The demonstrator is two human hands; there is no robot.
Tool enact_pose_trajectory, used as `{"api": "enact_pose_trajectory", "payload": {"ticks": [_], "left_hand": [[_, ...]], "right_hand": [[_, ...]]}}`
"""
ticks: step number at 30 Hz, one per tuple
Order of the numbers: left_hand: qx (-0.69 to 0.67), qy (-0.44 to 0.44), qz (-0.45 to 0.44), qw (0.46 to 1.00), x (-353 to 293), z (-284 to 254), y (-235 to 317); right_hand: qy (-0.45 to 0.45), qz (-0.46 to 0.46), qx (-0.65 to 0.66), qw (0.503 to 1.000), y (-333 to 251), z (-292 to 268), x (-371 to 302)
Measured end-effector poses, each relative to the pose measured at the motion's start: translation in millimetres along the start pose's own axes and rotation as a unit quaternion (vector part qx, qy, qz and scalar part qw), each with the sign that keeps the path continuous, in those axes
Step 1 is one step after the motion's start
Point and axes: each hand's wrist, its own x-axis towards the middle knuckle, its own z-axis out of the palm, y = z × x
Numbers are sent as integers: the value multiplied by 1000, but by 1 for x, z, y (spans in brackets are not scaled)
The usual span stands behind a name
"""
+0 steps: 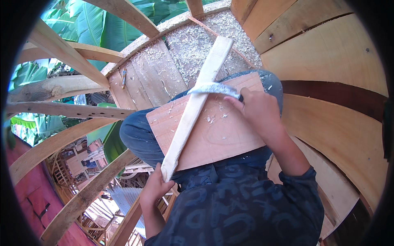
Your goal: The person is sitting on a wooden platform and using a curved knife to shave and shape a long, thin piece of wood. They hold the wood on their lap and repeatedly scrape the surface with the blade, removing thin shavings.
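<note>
My left hand [156,185] is closed round the near end of a long pale wooden strip [190,119], which slants away to the far right. Under the strip, a flat wooden board [221,135] lies across my lap with a few shavings on it. In my right hand [257,107] is a knife [214,88] with a broad, slightly curved grey blade. The blade crosses over the strip at about its middle; whether the edge touches the wood I cannot tell. My fingers hide most of the handle.
Curled wood shavings [191,45] cover much of the plank floor [150,76] ahead. A small slim object [124,78] lies at its left edge. Wooden rails [67,108] frame the open left side, with a drop beyond. A plank wall [328,53] stands close on the right.
</note>
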Motion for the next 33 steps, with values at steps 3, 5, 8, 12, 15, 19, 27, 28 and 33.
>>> {"api": "enact_pose_trajectory", "payload": {"ticks": [3,5,8,12,15,19,27,28,33], "left_hand": [[14,24,-9,1000,-2,-1,1],[2,-1,-22,1000,-2,-1,1],[-15,17,28,999,2,2,-9],[-11,23,26,999,2,1,-8],[-13,9,18,1000,2,2,-9],[-25,-8,8,1000,4,-5,-8],[12,4,-30,999,4,-4,4],[14,11,-27,999,1,-3,8],[29,46,-9,998,-3,6,0]], "right_hand": [[-5,-55,5,998,-3,9,-2],[16,2,-11,1000,13,-4,18],[48,-27,-3,998,5,2,10],[7,-27,-13,1000,2,-4,10],[33,107,-18,994,30,-22,35],[-44,-88,-7,995,-3,-6,3],[-28,-29,-46,998,1,-9,0],[-40,-40,-38,998,-3,-5,-2],[-20,-37,-53,998,14,-6,12]]}}
